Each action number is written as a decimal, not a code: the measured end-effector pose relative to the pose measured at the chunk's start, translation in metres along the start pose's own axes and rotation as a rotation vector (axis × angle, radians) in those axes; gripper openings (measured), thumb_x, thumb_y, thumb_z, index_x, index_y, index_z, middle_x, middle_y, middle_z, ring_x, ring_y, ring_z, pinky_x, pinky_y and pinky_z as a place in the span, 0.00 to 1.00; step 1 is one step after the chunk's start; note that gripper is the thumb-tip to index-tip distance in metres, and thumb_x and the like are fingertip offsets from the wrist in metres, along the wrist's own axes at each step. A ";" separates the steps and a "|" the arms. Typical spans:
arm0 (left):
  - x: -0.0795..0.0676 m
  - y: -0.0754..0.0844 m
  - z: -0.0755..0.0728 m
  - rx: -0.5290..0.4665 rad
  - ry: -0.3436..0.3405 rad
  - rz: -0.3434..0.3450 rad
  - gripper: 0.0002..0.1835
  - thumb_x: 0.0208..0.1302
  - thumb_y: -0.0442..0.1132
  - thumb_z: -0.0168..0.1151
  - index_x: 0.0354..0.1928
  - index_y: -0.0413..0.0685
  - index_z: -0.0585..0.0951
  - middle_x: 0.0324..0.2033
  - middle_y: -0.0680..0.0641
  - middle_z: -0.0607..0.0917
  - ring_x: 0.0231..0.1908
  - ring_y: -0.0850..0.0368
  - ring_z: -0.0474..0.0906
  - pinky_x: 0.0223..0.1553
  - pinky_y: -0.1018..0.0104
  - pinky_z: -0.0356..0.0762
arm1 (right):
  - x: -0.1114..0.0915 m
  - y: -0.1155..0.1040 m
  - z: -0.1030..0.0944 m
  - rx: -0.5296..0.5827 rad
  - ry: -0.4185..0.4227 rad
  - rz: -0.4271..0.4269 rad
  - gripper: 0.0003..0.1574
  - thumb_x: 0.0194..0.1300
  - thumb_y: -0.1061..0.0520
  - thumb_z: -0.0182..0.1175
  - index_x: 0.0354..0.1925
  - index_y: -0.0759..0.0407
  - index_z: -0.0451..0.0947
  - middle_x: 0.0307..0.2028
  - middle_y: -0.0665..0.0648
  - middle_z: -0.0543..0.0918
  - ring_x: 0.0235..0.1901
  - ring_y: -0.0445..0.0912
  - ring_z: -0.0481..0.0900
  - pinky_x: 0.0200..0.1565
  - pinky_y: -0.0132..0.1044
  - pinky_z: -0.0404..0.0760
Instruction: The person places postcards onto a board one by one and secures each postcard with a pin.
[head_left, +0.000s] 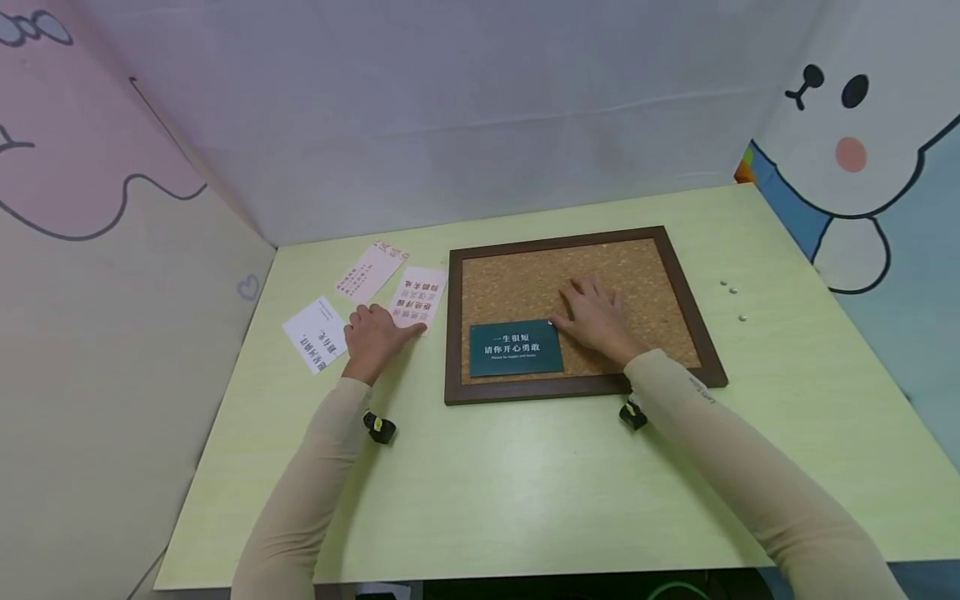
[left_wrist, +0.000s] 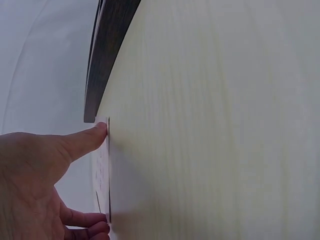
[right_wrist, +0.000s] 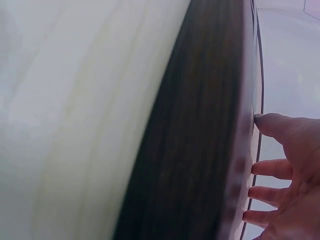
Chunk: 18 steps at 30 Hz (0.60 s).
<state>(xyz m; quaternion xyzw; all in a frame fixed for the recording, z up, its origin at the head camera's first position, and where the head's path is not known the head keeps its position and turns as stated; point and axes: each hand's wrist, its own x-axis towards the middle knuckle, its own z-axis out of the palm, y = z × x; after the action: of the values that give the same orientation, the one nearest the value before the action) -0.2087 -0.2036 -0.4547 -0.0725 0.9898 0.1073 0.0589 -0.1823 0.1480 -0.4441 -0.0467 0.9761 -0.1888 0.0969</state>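
Observation:
A cork board (head_left: 517,287) with a dark brown frame lies on the table. On its lower left sits a dark green card (head_left: 517,354) with white writing. My right hand (head_left: 596,321) spreads its fingers over the cork, the thumb at the card's upper right corner, where a small shiny pin (head_left: 550,322) shows. To the left of the board, my left hand (head_left: 375,337) spans the near end of a pale pink card (head_left: 418,293). In the left wrist view its thumb (left_wrist: 87,141) and curled fingers (left_wrist: 87,220) hold opposite edges of that card.
Left of the board lie a white card (head_left: 315,332) with dark writing and another pink-white card (head_left: 372,271). Several small pins (head_left: 733,291) are scattered to the right of the board. A pale wall stands behind the light green table (head_left: 525,483).

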 end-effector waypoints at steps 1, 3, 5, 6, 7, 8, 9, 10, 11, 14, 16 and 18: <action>0.000 0.000 0.000 -0.008 -0.004 -0.004 0.46 0.51 0.72 0.64 0.45 0.30 0.69 0.40 0.36 0.69 0.43 0.42 0.64 0.51 0.46 0.66 | 0.000 0.000 0.000 -0.001 -0.001 0.000 0.39 0.71 0.40 0.55 0.71 0.58 0.61 0.75 0.64 0.52 0.75 0.62 0.43 0.66 0.72 0.38; 0.001 -0.002 -0.001 -0.031 -0.012 -0.015 0.48 0.50 0.71 0.65 0.47 0.30 0.68 0.42 0.35 0.70 0.43 0.42 0.65 0.52 0.46 0.66 | 0.000 0.000 0.000 -0.003 -0.001 0.001 0.39 0.71 0.40 0.54 0.71 0.58 0.61 0.75 0.64 0.52 0.75 0.62 0.43 0.66 0.72 0.38; 0.001 -0.003 -0.001 -0.056 -0.018 -0.029 0.50 0.49 0.71 0.66 0.51 0.29 0.66 0.43 0.35 0.70 0.44 0.42 0.65 0.52 0.46 0.66 | 0.001 0.000 0.001 -0.002 -0.002 0.000 0.39 0.71 0.40 0.54 0.72 0.58 0.61 0.75 0.63 0.52 0.75 0.62 0.43 0.66 0.72 0.38; 0.001 -0.004 -0.002 -0.068 -0.019 -0.036 0.51 0.49 0.71 0.67 0.52 0.29 0.65 0.44 0.35 0.70 0.44 0.42 0.65 0.52 0.46 0.66 | 0.001 0.000 0.001 -0.002 -0.002 -0.001 0.39 0.71 0.40 0.54 0.72 0.57 0.61 0.75 0.63 0.52 0.75 0.62 0.44 0.66 0.72 0.38; 0.002 -0.004 -0.002 -0.082 -0.019 -0.043 0.51 0.48 0.71 0.67 0.53 0.30 0.64 0.44 0.34 0.70 0.44 0.41 0.65 0.52 0.46 0.66 | 0.001 0.000 0.001 -0.003 -0.002 -0.001 0.39 0.71 0.40 0.54 0.72 0.57 0.60 0.75 0.63 0.52 0.75 0.62 0.44 0.66 0.72 0.38; 0.002 -0.005 -0.002 -0.095 -0.018 -0.047 0.52 0.48 0.70 0.68 0.54 0.30 0.63 0.44 0.34 0.70 0.43 0.42 0.66 0.52 0.46 0.66 | 0.001 0.000 0.001 -0.005 -0.002 -0.002 0.40 0.71 0.40 0.54 0.72 0.57 0.60 0.75 0.63 0.52 0.75 0.62 0.44 0.67 0.72 0.38; 0.002 -0.005 -0.002 -0.103 -0.015 -0.051 0.52 0.47 0.70 0.69 0.54 0.30 0.62 0.44 0.34 0.71 0.43 0.42 0.66 0.51 0.46 0.67 | 0.001 0.000 0.001 -0.004 -0.002 -0.003 0.40 0.71 0.40 0.54 0.72 0.57 0.60 0.75 0.63 0.52 0.75 0.62 0.44 0.67 0.72 0.38; 0.002 -0.005 -0.003 -0.112 -0.011 -0.053 0.52 0.47 0.69 0.70 0.54 0.30 0.62 0.44 0.34 0.71 0.42 0.42 0.66 0.51 0.46 0.67 | 0.001 0.000 0.001 -0.006 -0.002 -0.004 0.40 0.71 0.40 0.53 0.72 0.57 0.60 0.75 0.63 0.52 0.75 0.62 0.44 0.67 0.72 0.38; 0.003 -0.006 -0.003 -0.120 -0.005 -0.056 0.51 0.47 0.68 0.70 0.54 0.31 0.61 0.43 0.35 0.71 0.41 0.42 0.67 0.50 0.47 0.67 | 0.001 0.000 0.001 -0.005 -0.001 -0.005 0.40 0.71 0.40 0.53 0.72 0.57 0.60 0.75 0.63 0.52 0.75 0.62 0.44 0.67 0.72 0.39; 0.004 -0.007 -0.003 -0.140 0.011 -0.077 0.49 0.47 0.65 0.72 0.54 0.33 0.61 0.39 0.36 0.73 0.38 0.44 0.68 0.44 0.50 0.70 | 0.000 0.001 0.001 -0.008 0.003 -0.008 0.39 0.71 0.40 0.54 0.72 0.57 0.61 0.75 0.64 0.52 0.75 0.62 0.44 0.67 0.72 0.39; 0.005 -0.008 -0.004 -0.147 0.020 -0.089 0.47 0.48 0.64 0.72 0.54 0.34 0.61 0.36 0.38 0.74 0.35 0.45 0.70 0.38 0.53 0.70 | 0.000 0.001 0.001 -0.009 0.006 -0.010 0.39 0.71 0.40 0.54 0.72 0.57 0.61 0.75 0.64 0.52 0.75 0.62 0.45 0.66 0.72 0.39; 0.005 -0.010 -0.005 -0.154 0.024 -0.097 0.46 0.49 0.62 0.72 0.54 0.35 0.61 0.34 0.39 0.75 0.32 0.46 0.71 0.34 0.56 0.70 | -0.001 0.001 0.001 -0.011 0.009 -0.013 0.39 0.71 0.40 0.54 0.71 0.57 0.61 0.74 0.64 0.53 0.75 0.62 0.45 0.66 0.72 0.40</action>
<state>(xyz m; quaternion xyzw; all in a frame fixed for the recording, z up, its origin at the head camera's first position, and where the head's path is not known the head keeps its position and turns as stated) -0.2122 -0.2148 -0.4527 -0.1262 0.9746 0.1790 0.0462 -0.1817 0.1488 -0.4453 -0.0529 0.9772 -0.1844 0.0908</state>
